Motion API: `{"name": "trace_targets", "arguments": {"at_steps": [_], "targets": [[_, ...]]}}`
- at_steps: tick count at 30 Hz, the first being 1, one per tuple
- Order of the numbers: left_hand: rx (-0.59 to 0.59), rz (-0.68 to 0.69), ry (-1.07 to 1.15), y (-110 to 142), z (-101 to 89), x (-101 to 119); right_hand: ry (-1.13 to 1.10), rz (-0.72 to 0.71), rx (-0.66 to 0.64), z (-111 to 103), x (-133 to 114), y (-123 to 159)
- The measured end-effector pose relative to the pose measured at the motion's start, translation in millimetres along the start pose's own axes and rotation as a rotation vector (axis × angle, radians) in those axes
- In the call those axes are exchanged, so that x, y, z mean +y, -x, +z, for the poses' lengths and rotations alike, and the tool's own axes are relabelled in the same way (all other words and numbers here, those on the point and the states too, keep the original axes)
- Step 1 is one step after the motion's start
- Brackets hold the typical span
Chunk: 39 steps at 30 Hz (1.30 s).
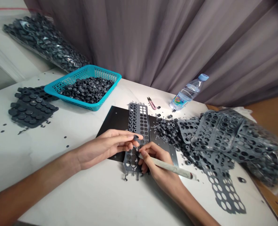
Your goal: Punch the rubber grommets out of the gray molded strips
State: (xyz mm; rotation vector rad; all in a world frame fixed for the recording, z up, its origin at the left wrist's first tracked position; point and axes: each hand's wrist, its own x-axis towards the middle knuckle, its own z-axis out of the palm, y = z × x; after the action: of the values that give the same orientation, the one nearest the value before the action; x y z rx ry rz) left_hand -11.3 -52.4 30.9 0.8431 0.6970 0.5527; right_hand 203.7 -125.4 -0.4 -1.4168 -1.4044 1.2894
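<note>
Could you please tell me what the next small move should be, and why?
Probably the left hand should lay its small dark-grey cup-like piece on the pile of loose dark pieces to the right: it looks free of the dark-grey perforated rubber-like sheet, and the right hand is occupied with a pale slim pen-shaped tool.

From here I see two bare forearms slanting in over the tabletop's (82, 197) near edge. The left arm (35, 182) reaches from that edge's left side, the wrist (77, 160) almost straight; its grip, the left hand (117, 142), points its fingers toward the right edge, thumb and fingers drawn into a light pinch. The right arm (188, 199) angles inward, and its grip, the right hand (156, 158), sits just beside the other, fingers curled, thumb pressed in.
</note>
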Motion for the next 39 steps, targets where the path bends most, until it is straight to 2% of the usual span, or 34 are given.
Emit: {"name": "trace_targets", "arguments": {"at_steps": [11, 14, 16, 19, 22, 26, 29, 30, 32, 36, 39], "targets": [[-0.014, -0.017, -0.013, 0.9, 2.6, 1.9, -0.012, 0.004, -0.006, -0.8, 1.1, -0.6], [0.011, -0.003, -0.103, 1.1, 3.1, 0.9, -0.016, 0.005, -0.013, 0.9, 0.9, -0.1], [0.059, 0.068, -0.244, -3.9, 1.2, 0.8, -0.022, 0.013, -0.031, 3.7, -0.8, 0.4], [0.086, 0.268, -0.537, -27.5, -3.1, 5.2, -0.051, 0.036, -0.088, 7.5, -7.7, 1.6], [0.039, 0.457, -0.798, -71.5, 2.6, 15.3, -0.111, 0.055, -0.191, 5.5, -17.7, 3.6], [-0.075, 0.592, -1.007, -129.5, 35.9, 26.6, -0.11, 0.016, -0.216, -4.5, -23.7, 6.5], [-0.116, 0.684, -1.15, -139.0, 56.3, 29.9, -0.061, -0.033, -0.16, -11.3, -20.9, 7.8], [-0.076, 0.712, -1.192, -133.7, 57.5, 29.7, -0.029, -0.049, -0.136, -13.3, -20.0, 8.4], [0.094, 0.719, -1.28, -113.7, 51.4, 25.5, 0.088, -0.106, -0.065, -17.4, -19.8, 10.1], [0.533, 0.546, -1.508, -66.2, 25.7, -5.4, 0.409, -0.322, 0.164, -27.3, -23.1, 12.6], [0.623, 0.515, -1.573, -49.0, 15.6, -37.1, 0.619, -0.502, 0.282, -34.6, -20.1, 8.7]]}}
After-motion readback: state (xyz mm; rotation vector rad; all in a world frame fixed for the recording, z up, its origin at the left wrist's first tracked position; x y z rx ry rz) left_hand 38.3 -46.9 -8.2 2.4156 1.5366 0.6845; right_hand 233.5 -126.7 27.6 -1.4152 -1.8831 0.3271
